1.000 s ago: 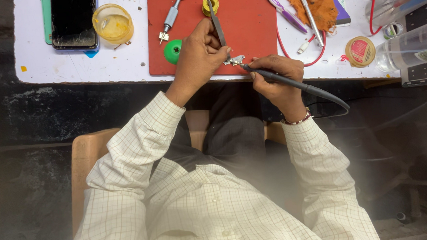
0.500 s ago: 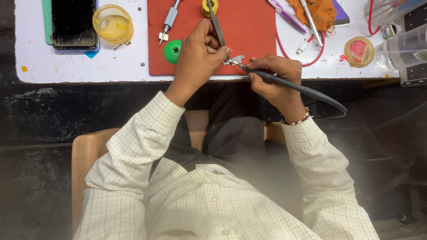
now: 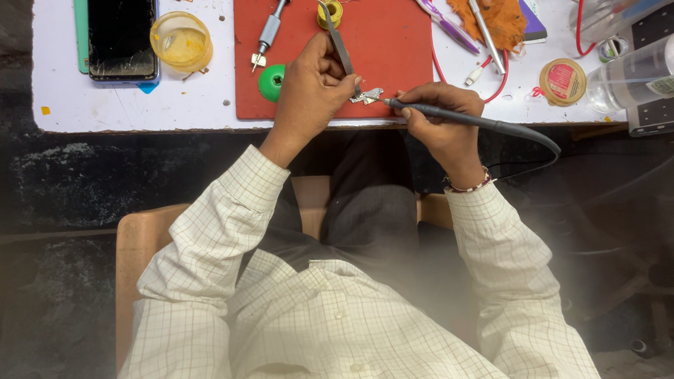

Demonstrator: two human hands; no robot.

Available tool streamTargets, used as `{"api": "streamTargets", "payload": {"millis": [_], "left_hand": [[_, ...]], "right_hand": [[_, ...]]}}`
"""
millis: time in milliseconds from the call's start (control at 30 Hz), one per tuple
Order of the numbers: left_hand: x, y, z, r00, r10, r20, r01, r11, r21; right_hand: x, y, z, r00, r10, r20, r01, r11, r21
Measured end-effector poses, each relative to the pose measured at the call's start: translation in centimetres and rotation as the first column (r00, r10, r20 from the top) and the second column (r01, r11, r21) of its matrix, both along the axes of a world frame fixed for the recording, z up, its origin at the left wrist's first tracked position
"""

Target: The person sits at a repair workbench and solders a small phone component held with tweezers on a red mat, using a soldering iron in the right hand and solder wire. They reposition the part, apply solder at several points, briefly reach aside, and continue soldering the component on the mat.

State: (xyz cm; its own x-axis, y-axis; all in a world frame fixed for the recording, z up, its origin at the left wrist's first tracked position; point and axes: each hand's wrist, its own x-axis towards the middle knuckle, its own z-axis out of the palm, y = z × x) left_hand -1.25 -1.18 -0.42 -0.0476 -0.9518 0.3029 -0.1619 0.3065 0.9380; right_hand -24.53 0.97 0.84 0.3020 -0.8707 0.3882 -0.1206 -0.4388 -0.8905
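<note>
Head view shows the left hand pinching grey metal tweezers on a small silvery part, the right hand gripping a dark corded soldering iron: best kept steady, tip just touching.

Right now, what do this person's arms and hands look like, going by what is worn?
Both arms are covered by long sleeves of a cream shirt with a fine grid check, buttoned down the front. The left sleeve ends in a cuff just short of the wrist. The left hand is bare, with no ring visible. The right hand is bare too; a beaded bracelet sits at its wrist, above the right sleeve.
</note>
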Motion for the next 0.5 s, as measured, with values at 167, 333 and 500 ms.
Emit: {"api": "streamTargets", "payload": {"millis": [167, 333, 500], "left_hand": [[-0.05, 0.06, -0.2, 1.0, -0.005, -0.022, 0.005, 1.0, -0.004], [-0.14, 0.14, -0.31, 1.0, -0.003, -0.005, 0.003, 1.0, 0.001], [-0.17, 0.17, -0.4, 1.0, -0.007, -0.001, 0.007, 1.0, -0.013]], "right_hand": [[0.34, 0.59, 0.1, 0.996, -0.036, -0.079, 0.032, 0.998, -0.053], [0.58, 0.58, 0.36, 0.986, -0.066, -0.151, 0.041, 0.986, -0.161], [0.56, 0.61, 0.26, 0.978, -0.091, -0.187, 0.054, 0.979, -0.196]]}}
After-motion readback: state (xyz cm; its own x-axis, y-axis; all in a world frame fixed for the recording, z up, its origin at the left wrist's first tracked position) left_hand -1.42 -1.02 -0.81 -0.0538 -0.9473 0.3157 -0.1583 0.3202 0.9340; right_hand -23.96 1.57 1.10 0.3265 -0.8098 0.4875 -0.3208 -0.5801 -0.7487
